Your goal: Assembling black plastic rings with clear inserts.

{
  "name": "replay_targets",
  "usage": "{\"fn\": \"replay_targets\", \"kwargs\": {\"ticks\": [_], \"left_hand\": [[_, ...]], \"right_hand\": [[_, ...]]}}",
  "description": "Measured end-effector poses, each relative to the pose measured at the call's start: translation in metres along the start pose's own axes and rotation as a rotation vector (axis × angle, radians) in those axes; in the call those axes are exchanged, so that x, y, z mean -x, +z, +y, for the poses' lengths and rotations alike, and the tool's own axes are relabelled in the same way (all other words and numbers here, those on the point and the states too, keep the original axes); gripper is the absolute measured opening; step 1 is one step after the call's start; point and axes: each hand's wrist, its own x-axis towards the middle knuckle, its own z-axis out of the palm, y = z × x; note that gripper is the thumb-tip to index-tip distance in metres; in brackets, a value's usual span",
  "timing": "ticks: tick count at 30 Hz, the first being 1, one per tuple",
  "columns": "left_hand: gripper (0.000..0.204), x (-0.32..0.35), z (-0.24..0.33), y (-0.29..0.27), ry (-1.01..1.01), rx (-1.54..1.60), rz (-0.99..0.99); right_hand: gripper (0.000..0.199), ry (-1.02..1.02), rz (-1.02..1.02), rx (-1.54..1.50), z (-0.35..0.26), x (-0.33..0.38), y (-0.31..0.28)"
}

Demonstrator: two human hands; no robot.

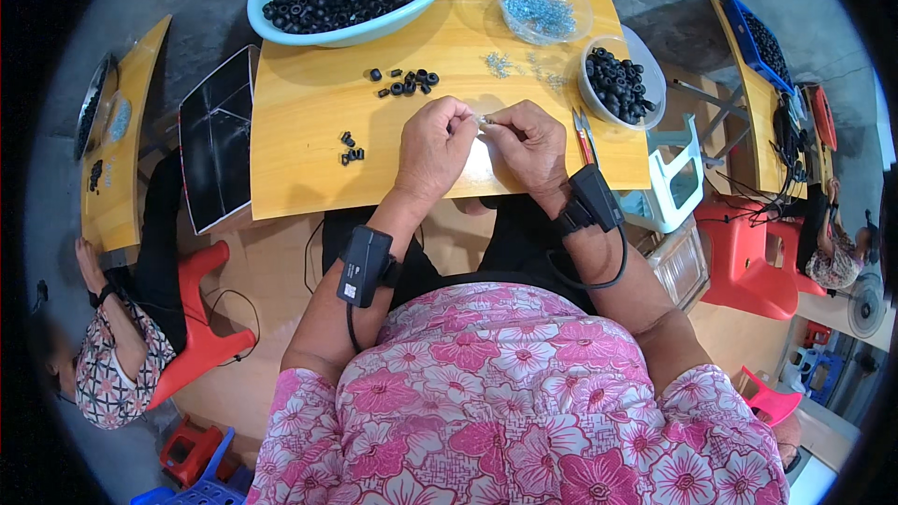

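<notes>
My left hand (432,145) and my right hand (531,142) meet over the front of a yellow wooden table (309,131). Both pinch a tiny metal piece (484,119) between their fingertips. A black band with a small box sits on each wrist. Loose black rubber rings (409,82) lie just beyond my left hand, and a few more black rings (351,149) lie to its left. Small silvery metal bits (500,63) are scattered beyond my right hand.
A big pale blue basin (374,30) of black rings stands at the table's back, beside a clear bowl (544,6) of metal bits and a white bowl (619,84) of rings. Red-handled pliers (584,136) lie right. Other seated people work at left and right, among red stools.
</notes>
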Motion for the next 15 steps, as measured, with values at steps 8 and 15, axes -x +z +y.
{"fn": "replay_targets", "kwargs": {"ticks": [8, 15], "left_hand": [[0.008, 0.0013, -0.0032, -0.0004, 0.026, 0.021, -0.003], [0.013, 0.0022, 0.0002, -0.0007, 0.01, 0.049, -0.005]], "right_hand": [[0.008, -0.015, -0.01, -0.01, -0.0006, -0.0002, -0.0016], [0.008, -0.02, -0.02, 0.008, 0.0011, -0.0002, -0.0017]]}}
